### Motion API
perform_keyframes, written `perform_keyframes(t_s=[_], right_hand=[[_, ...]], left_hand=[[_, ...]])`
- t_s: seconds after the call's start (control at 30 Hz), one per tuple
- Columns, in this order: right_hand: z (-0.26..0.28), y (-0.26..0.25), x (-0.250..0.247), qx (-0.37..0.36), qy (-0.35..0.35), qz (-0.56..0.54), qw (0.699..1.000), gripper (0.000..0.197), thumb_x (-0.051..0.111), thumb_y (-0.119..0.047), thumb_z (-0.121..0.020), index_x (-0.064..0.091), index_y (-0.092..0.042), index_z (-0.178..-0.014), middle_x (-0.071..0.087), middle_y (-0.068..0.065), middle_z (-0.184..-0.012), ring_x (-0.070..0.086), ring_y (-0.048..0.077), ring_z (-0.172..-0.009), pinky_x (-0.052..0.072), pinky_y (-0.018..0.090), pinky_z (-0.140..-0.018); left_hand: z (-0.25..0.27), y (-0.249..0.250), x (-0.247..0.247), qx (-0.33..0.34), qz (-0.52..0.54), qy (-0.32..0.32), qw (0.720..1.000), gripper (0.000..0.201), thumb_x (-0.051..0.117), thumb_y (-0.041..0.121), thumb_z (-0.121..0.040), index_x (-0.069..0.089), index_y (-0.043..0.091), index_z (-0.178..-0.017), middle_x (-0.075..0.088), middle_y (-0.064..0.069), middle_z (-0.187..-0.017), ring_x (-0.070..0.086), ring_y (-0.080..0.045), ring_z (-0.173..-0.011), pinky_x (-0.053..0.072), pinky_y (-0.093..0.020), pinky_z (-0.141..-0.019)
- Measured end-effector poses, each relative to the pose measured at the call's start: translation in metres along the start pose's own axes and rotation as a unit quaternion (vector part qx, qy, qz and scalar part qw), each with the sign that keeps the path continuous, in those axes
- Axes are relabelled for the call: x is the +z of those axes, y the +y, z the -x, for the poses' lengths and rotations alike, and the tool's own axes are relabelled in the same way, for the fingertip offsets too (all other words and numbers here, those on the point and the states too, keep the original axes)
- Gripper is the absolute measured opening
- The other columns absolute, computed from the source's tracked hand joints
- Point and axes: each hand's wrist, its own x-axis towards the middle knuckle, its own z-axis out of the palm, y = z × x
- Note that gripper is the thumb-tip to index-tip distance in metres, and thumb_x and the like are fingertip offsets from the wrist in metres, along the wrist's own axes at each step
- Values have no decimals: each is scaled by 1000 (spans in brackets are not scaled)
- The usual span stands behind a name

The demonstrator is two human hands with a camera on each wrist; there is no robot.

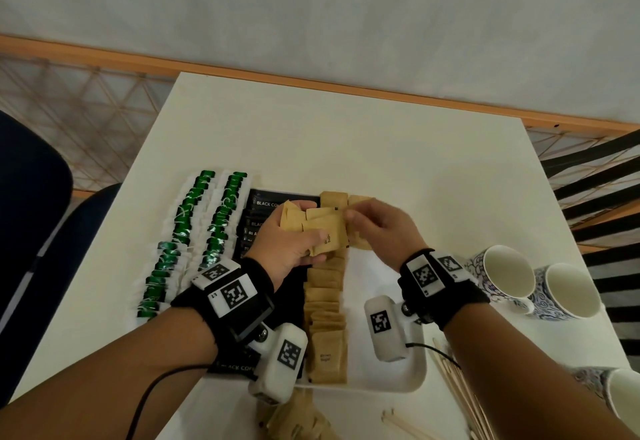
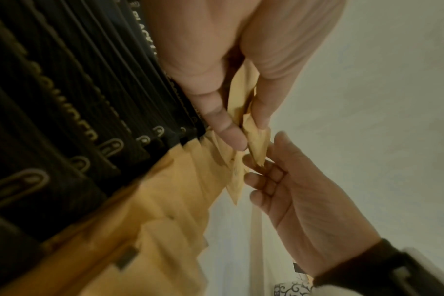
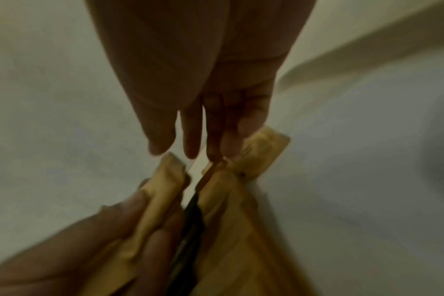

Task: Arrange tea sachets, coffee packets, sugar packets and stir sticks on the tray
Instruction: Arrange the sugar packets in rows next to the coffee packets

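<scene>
A white tray (image 1: 391, 382) lies on the white table. On it sit black coffee packets (image 1: 277, 199) (image 2: 64, 120) and a long column of brown sugar packets (image 1: 325, 304). Two rows of green tea sachets (image 1: 183, 232) line its left side. Above the tray my left hand (image 1: 304, 228) (image 2: 238, 130) (image 3: 139, 230) grips a fanned bundle of sugar packets (image 1: 322, 228) (image 2: 256, 140) (image 3: 162, 196). My right hand (image 1: 351, 216) (image 2: 264, 152) (image 3: 190, 148) meets that bundle from the right and pinches the edge of one packet. Wooden stir sticks (image 1: 460, 391) lie on the table right of the tray.
Three patterned mugs (image 1: 502, 275) (image 1: 568, 296) (image 1: 620, 394) stand along the table's right side. More loose sugar packets (image 1: 298, 419) lie off the tray at the near edge. A dark chair (image 1: 34, 232) is at the left. The table's far half is bare.
</scene>
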Motion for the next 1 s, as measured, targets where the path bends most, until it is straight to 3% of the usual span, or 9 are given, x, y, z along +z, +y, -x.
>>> perform_keyframes(t_s=[0.1, 0.23, 0.33, 0.43, 0.53, 0.67, 0.8, 0.87, 1.0], right_hand=[[13, -6, 10, 51, -92, -121, 987, 25, 71, -31, -83, 61, -29, -105, 68, -9, -78, 62, 0, -63, 46, 15, -57], [20, -10, 7, 74, -89, -199, 973, 25, 73, -17, -81, 59, -33, -94, 66, -5, -72, 60, 8, -61, 50, 21, -60], [22, -10, 4, 78, -108, -191, 972, 29, 73, -16, -82, 60, -33, -102, 67, 0, -74, 62, 11, -64, 51, 25, -65], [23, -9, 1, 93, -128, -189, 969, 43, 73, -14, -81, 58, -18, -121, 70, 3, -81, 63, 11, -67, 53, 24, -64], [24, -6, 0, 102, -146, -188, 966, 53, 73, -10, -80, 53, -12, -129, 71, 5, -86, 64, 10, -69, 51, 21, -62], [30, -4, -3, 92, -158, -171, 968, 43, 66, -3, -85, 57, -13, -126, 65, 5, -76, 63, 9, -62, 53, 20, -63], [37, -4, -4, 68, -150, -110, 980, 36, 68, -14, -86, 61, -21, -120, 66, -1, -80, 62, 2, -66, 53, 18, -67], [37, -4, -1, 67, -148, -122, 979, 40, 71, -14, -83, 60, -21, -121, 68, -1, -80, 62, 4, -68, 52, 19, -66], [39, -2, 3, 57, -177, -100, 977, 44, 67, -7, -84, 56, -26, -122, 67, 0, -75, 62, 10, -64, 52, 24, -64]], left_hand=[[2, -1, 4, 7, 0, 12, 1000, 26, 67, 2, -85, 58, 20, -100, 65, -12, -105, 68, -26, -86, 59, -33, -59], [4, 1, 5, -2, 4, 30, 1000, 5, 61, 17, -92, 60, 21, -91, 67, -12, -102, 69, -29, -84, 57, -35, -60], [4, 1, 5, 5, -2, 36, 999, 9, 61, 16, -91, 62, 22, -86, 67, -9, -97, 69, -28, -84, 56, -36, -59], [5, 2, 5, 11, -10, 26, 1000, 14, 64, 11, -88, 61, 25, -86, 68, -7, -95, 68, -25, -84, 55, -34, -59], [7, 1, 5, 18, -21, 19, 999, 20, 67, 7, -85, 61, 26, -88, 69, -2, -88, 68, -18, -79, 53, -29, -54], [6, 0, 2, 16, -19, 40, 999, 21, 68, 6, -84, 61, 26, -86, 68, -3, -87, 67, -20, -82, 55, -33, -58], [7, 0, 1, 15, -19, 40, 999, 23, 70, 1, -81, 62, 23, -84, 68, -2, -79, 67, -14, -70, 55, -32, -55], [8, -2, 4, 16, -29, 40, 999, 23, 70, 1, -81, 62, 22, -84, 69, -2, -78, 68, -15, -67, 56, -31, -52], [10, -5, 8, 7, -15, 46, 999, 21, 69, 3, -83, 61, 21, -89, 70, -6, -90, 70, -25, -78, 58, -34, -54]])
